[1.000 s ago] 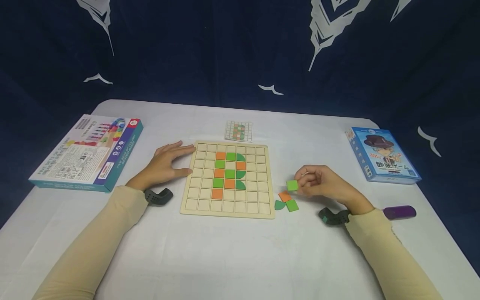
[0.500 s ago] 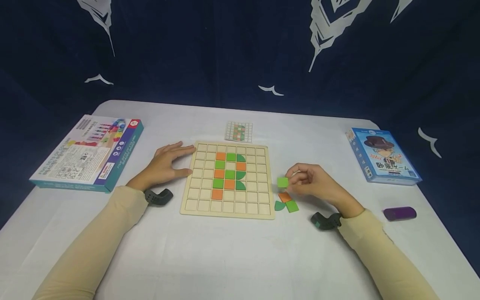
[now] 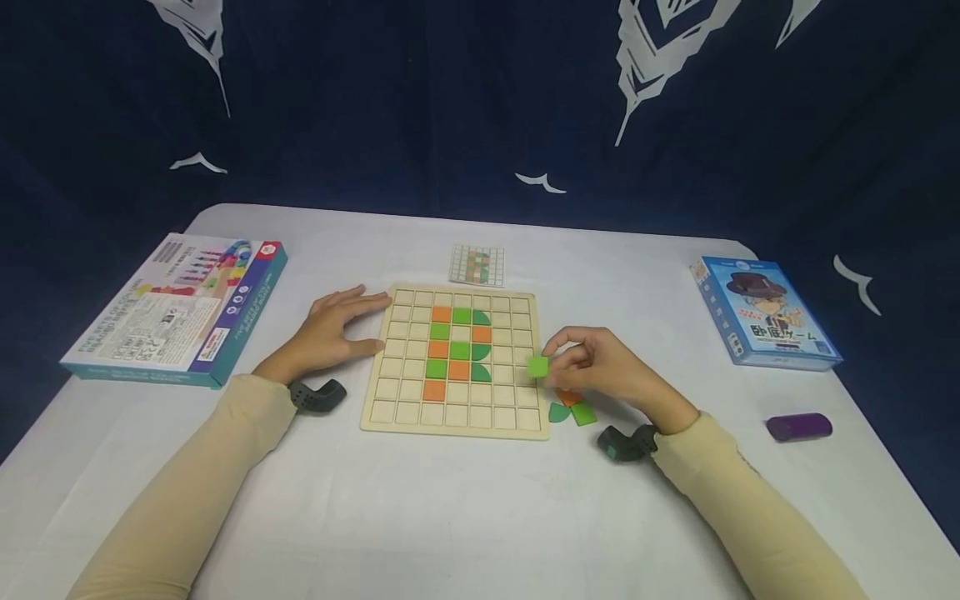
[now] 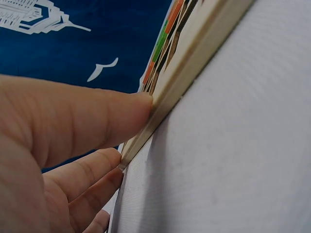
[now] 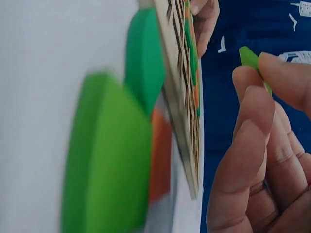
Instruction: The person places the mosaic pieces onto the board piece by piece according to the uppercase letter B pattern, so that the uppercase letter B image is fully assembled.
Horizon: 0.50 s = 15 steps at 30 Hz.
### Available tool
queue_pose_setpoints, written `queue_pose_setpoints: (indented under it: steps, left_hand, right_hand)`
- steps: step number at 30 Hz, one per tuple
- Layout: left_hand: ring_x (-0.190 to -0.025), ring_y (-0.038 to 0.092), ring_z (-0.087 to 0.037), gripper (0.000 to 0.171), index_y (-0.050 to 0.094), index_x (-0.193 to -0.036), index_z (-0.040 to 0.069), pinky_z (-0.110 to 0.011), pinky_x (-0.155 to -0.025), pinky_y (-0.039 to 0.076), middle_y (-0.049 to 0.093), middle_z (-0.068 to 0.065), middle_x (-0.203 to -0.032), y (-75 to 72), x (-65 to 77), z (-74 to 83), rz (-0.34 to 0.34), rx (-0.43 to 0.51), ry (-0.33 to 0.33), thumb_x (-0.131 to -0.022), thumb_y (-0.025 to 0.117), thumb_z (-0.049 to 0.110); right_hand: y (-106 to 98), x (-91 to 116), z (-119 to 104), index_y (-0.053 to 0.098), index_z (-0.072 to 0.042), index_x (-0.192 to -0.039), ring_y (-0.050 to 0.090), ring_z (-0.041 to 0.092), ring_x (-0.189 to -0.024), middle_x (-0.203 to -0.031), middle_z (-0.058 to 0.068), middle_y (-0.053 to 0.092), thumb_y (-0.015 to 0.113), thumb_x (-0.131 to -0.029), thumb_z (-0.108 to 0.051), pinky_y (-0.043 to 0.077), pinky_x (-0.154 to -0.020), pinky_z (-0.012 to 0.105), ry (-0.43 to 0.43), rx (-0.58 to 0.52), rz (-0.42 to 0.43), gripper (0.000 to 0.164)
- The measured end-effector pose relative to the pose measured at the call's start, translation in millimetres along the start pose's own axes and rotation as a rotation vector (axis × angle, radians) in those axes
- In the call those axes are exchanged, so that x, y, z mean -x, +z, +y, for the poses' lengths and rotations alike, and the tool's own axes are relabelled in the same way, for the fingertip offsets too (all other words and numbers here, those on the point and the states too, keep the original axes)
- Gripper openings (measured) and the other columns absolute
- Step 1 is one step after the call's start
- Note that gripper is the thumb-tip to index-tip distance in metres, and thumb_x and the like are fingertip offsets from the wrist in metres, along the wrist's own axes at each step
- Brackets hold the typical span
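Note:
A wooden grid board (image 3: 390, 388) lies mid-table, with orange and light green square tiles and dark green rounded tiles in some cells. My left hand (image 3: 322, 333) touches the board's left edge with thumb and fingertips, as the left wrist view also shows. Over the board's right edge, my right hand (image 3: 600, 371) pinches a light green square tile (image 3: 537, 367) between thumb and finger. Below that hand lie an orange tile (image 3: 570, 397), a light green tile (image 3: 583, 413) and a dark green rounded tile (image 3: 558, 412). The right hand partly covers the orange one.
Behind the board lies a small pattern card (image 3: 477, 265) printed with a grid. A large flat box (image 3: 172, 308) sits at the left, a blue box (image 3: 767, 312) at the right. Near the right edge lies a purple cylinder (image 3: 799, 427). A dark blue curtain (image 3: 450, 108) hangs behind.
My right hand has moved left with the light green tile, from above the loose tiles to the board's right edge. The left hand has stayed in place.

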<state>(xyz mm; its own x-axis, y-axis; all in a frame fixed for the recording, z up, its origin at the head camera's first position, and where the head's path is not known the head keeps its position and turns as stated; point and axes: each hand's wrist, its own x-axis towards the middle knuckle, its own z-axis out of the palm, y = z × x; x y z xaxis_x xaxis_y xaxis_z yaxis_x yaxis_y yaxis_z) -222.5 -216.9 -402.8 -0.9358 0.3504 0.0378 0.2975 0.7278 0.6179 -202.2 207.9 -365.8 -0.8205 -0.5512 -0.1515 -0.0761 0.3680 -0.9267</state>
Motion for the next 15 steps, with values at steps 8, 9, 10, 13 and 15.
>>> queue_pose_setpoints:
  steps: [8,9,10,13,15]
  left_hand:
    - [-0.164,0.02,-0.042,0.072,0.051,-0.16,0.005,-0.061,-0.132,0.003,0.046,-0.015,-0.168,0.9,0.9,-1.1,0.001,0.003,-0.001,-0.095,0.078,0.021]
    - [-0.164,0.02,-0.041,0.072,0.051,-0.16,0.005,-0.062,-0.132,0.003,0.046,-0.015,-0.168,1.0,0.8,-1.2,0.001,0.003,-0.002,-0.095,0.078,0.021]
    - [-0.164,0.02,-0.041,0.072,0.051,-0.16,0.005,-0.061,-0.132,0.003,0.045,-0.015,-0.168,1.1,0.7,-1.3,0.0,0.003,-0.003,-0.095,0.078,0.021]
    - [-0.164,0.019,-0.041,0.072,0.051,-0.16,0.006,-0.061,-0.132,0.003,0.045,-0.015,-0.168,1.1,0.0,-1.5,-0.001,0.002,-0.006,-0.095,0.078,0.022]
    - [-0.164,0.019,-0.041,0.072,0.051,-0.16,0.006,-0.061,-0.132,0.003,0.045,-0.014,-0.169,0.9,-0.6,-1.4,-0.001,0.003,-0.007,-0.095,0.078,0.022]
  right_hand:
    - [19,-17,-12,0.064,0.007,-0.116,0.064,0.009,-0.071,-0.09,0.01,0.081,0.078,-0.092,0.002,0.051,-0.068,0.022,0.01,0.028,0.004,0.028]
    - [21,-18,-13,0.064,0.007,-0.115,0.065,0.01,-0.072,-0.089,0.01,0.081,0.078,-0.092,0.003,0.051,-0.069,0.022,0.013,0.029,0.001,0.028]
    - [23,-20,-14,0.064,0.007,-0.115,0.067,0.01,-0.076,-0.089,0.01,0.081,0.078,-0.092,0.003,0.052,-0.072,0.022,0.01,0.029,-0.002,0.028]
    - [28,-23,-18,0.064,0.008,-0.116,0.068,0.012,-0.079,-0.088,0.008,0.08,0.078,-0.092,0.005,0.054,-0.075,0.023,0.002,0.02,-0.011,0.028]
    - [32,-26,-20,0.064,0.008,-0.116,0.068,0.012,-0.078,-0.087,0.007,0.08,0.077,-0.092,0.005,0.055,-0.072,0.024,-0.001,0.015,-0.019,0.028]
